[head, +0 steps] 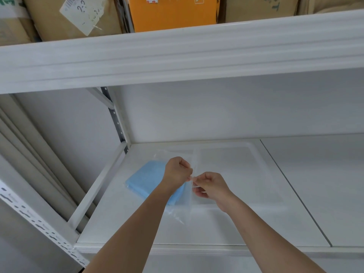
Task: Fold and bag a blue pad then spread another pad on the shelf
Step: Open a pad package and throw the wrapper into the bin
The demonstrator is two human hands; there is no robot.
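A folded blue pad lies inside a clear plastic bag on the white shelf. My left hand is curled above the pad and pinches the bag's open edge. My right hand pinches the same edge just to the right, the fingertips of both hands nearly meeting. My left forearm covers the pad's right part. The bag's mouth flap hangs down between my wrists.
A white tray-like sheet with a raised rim lies on the shelf behind the bag. The upper shelf beam carries cardboard boxes and an orange box. A perforated upright stands at the back left.
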